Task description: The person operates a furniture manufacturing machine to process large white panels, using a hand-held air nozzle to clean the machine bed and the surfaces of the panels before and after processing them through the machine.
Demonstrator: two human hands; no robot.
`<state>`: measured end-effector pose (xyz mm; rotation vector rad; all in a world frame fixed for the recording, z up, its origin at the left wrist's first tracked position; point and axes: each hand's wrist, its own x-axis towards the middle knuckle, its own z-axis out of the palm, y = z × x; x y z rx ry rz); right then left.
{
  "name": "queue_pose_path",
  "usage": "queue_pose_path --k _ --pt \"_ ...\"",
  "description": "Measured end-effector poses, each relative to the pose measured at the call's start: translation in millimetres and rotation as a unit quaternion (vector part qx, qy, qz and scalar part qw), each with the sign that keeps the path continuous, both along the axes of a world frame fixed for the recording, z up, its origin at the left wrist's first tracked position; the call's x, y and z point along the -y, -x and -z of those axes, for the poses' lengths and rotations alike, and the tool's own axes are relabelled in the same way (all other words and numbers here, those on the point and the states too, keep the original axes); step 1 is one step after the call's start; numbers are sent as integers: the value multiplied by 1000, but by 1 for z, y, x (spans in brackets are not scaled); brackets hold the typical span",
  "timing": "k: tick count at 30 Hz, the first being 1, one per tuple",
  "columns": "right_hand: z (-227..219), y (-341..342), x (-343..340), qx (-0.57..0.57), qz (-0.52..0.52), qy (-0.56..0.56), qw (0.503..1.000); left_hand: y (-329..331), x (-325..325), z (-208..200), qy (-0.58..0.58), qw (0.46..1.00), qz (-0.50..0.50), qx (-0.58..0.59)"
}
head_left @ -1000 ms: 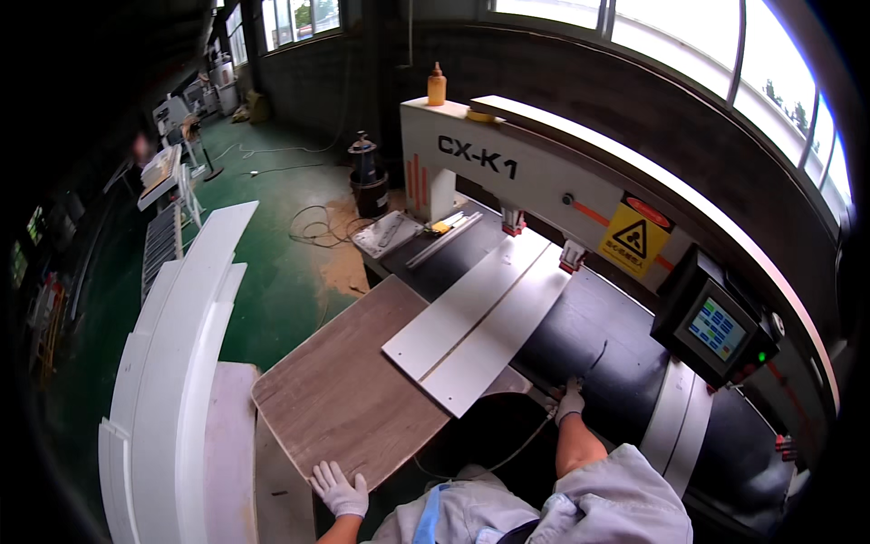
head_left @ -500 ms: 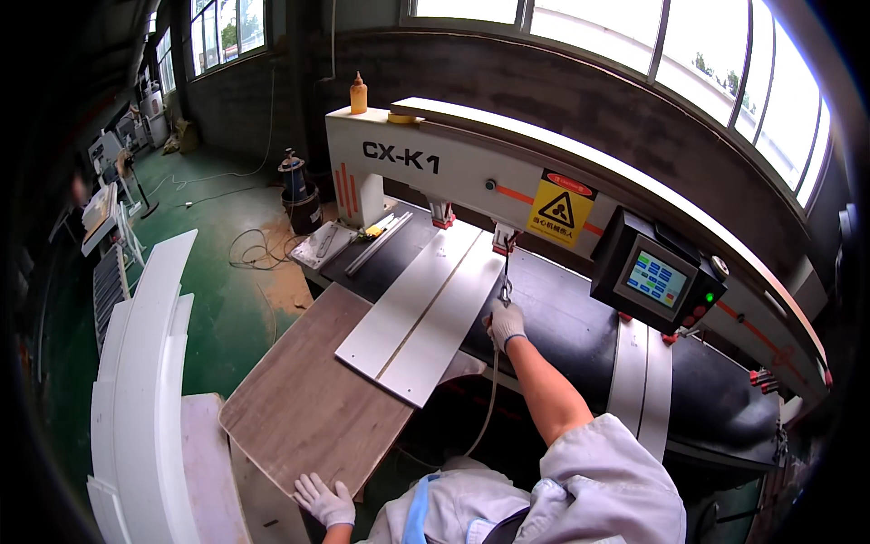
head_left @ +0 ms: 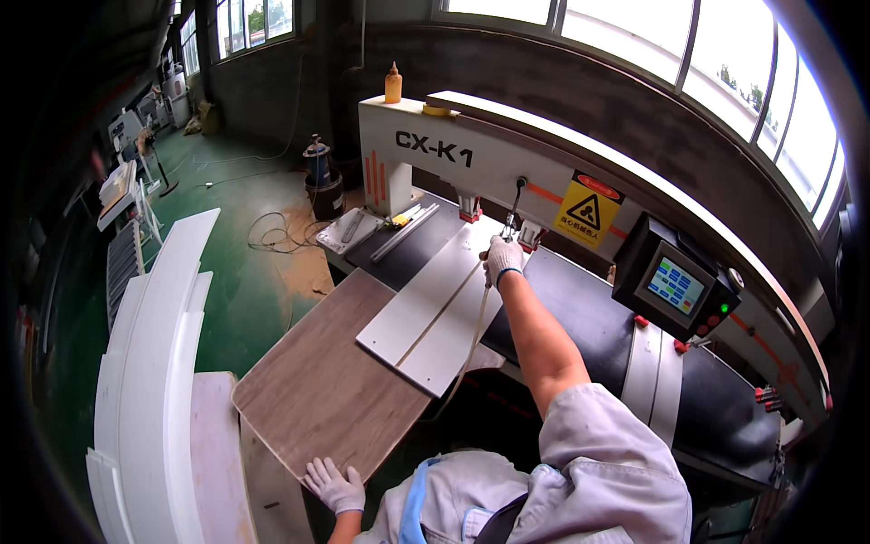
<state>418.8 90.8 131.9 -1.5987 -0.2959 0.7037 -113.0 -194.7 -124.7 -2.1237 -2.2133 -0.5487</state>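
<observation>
My right hand [head_left: 503, 258], in a white glove, is closed around an air blow gun [head_left: 510, 224], whose thin nozzle points up toward the machine's beam. A pale hose [head_left: 475, 337] hangs from the gun across a white panel [head_left: 426, 310]. This panel has a dark lengthwise groove and reaches under the beam, beside the red-tipped clamps. My left hand [head_left: 335, 485], also gloved, rests with fingers spread on the near edge of a brown wood-grain board [head_left: 331, 372]. The white panel's near end lies over that board.
The white machine beam [head_left: 435, 150] spans the black worktable [head_left: 580, 295]. A control box with a screen [head_left: 675, 283] hangs at right, above a second grooved panel [head_left: 654, 372]. An orange bottle [head_left: 392, 86] stands on the beam. Several long white boards [head_left: 154, 390] are stacked at left.
My right hand has moved farther up the white panel with the blow gun, drawing the hose across it. My left hand stays on the brown board. The whole view has shifted slightly.
</observation>
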Motion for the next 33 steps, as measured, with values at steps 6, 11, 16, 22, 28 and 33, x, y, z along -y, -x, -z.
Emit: queue_pose_path --k 6,11,16,22,28,33 --pt "-12 -5 -14 -50 1 5 999 0 -1 0 -18 1000 8 -3" --pt "-10 4 -16 -38 -7 -8 999 1 -6 1 -16 1000 13 -9" --pt "26 -7 99 135 -223 154 953 3 -10 1 -20 999 26 -11" --pt "71 6 379 57 -193 438 876 7 -6 3 17 999 44 -22" --pt "97 -15 740 -161 378 324 852 -30 -46 17 9 989 149 22" --pt "-1 53 775 -242 69 402 880 -178 -95 -31 33 896 375 237"
